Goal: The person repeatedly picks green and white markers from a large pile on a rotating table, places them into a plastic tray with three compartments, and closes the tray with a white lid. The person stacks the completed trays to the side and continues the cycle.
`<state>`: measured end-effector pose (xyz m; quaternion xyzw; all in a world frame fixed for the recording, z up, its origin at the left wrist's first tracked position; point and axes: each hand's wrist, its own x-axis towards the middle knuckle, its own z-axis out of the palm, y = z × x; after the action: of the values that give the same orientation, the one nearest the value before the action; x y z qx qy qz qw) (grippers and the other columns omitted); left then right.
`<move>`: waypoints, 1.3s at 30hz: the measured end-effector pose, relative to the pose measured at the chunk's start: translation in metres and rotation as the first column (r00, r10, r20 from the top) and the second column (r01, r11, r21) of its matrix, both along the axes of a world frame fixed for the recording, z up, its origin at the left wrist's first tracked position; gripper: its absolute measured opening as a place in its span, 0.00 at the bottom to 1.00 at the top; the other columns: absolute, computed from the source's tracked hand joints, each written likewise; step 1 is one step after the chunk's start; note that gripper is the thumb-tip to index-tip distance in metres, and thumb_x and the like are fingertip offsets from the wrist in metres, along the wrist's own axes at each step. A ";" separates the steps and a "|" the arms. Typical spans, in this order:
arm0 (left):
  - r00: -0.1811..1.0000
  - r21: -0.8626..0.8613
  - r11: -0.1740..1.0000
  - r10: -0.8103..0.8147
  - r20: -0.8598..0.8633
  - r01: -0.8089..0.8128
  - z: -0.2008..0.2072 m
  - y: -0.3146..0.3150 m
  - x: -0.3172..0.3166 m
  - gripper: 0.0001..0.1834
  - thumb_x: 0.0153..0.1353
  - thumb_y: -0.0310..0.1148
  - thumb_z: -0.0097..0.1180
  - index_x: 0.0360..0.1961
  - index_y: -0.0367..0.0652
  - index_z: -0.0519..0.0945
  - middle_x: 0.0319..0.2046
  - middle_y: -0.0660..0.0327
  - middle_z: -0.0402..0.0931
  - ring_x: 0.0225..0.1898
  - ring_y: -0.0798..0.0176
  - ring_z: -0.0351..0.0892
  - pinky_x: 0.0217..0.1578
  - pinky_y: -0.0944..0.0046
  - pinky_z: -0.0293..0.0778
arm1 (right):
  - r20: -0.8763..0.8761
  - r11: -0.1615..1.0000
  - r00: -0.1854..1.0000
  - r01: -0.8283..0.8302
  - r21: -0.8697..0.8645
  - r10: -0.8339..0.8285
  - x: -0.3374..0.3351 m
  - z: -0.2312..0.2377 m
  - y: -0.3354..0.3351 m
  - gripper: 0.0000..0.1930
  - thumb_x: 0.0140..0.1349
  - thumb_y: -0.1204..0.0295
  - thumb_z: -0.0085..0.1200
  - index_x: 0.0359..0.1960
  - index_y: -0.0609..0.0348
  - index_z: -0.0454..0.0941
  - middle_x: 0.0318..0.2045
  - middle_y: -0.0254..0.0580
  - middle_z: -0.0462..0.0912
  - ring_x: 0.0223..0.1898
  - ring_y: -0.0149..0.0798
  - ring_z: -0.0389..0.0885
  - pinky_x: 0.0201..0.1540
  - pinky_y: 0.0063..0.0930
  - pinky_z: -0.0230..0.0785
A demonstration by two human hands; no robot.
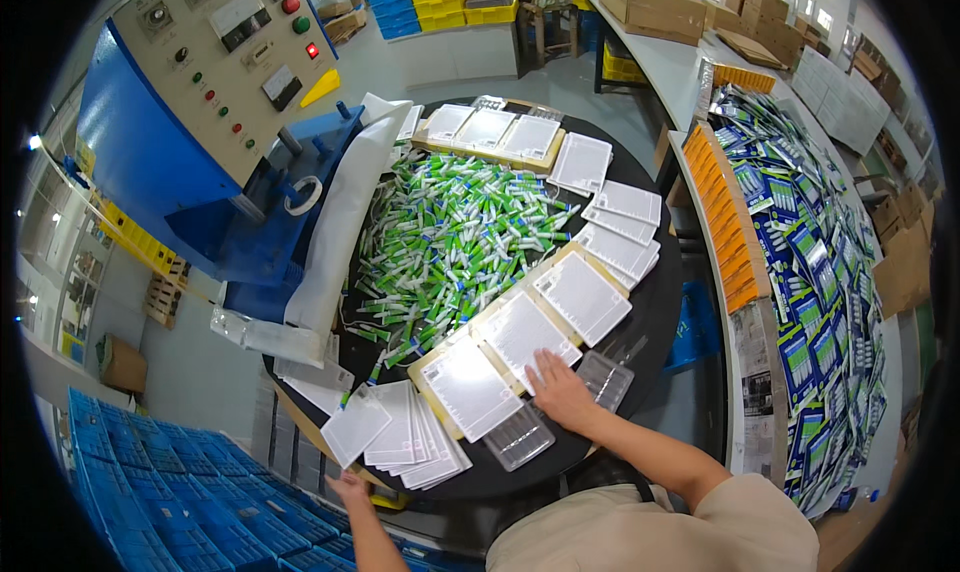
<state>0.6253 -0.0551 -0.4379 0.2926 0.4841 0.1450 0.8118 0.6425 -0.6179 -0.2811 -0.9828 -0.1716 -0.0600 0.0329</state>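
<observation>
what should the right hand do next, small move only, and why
Probably press the middle white card flat on the near yellow tray and square it up: the right hand appears to rest with spread fingers at its near edge, and matching white cards lie on both sides of it.

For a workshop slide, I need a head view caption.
Right hand on a white card, near heaped green-and-white tubes on a round black table.

Beige shirt (610, 537), loose short sleeve (762, 507); bare forearms (660, 454), bare hands (562, 394).
</observation>
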 end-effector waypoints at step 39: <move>0.084 0.747 -0.597 -0.794 -0.601 -0.294 0.329 -0.395 0.068 0.14 0.65 0.28 0.55 0.52 0.42 0.81 0.55 0.48 0.79 0.58 0.43 0.77 0.68 0.41 0.60 | -0.269 0.527 0.963 0.235 0.816 -0.012 -0.034 0.110 -0.051 0.05 0.68 0.71 0.51 0.40 0.56 0.79 0.37 0.47 0.85 0.40 0.52 0.86 0.42 0.44 0.78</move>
<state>0.6934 -0.4497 -0.1088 0.8470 -0.4696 0.0358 0.2465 0.6082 -0.6693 -0.1707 -0.8547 -0.0459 -0.0231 0.5166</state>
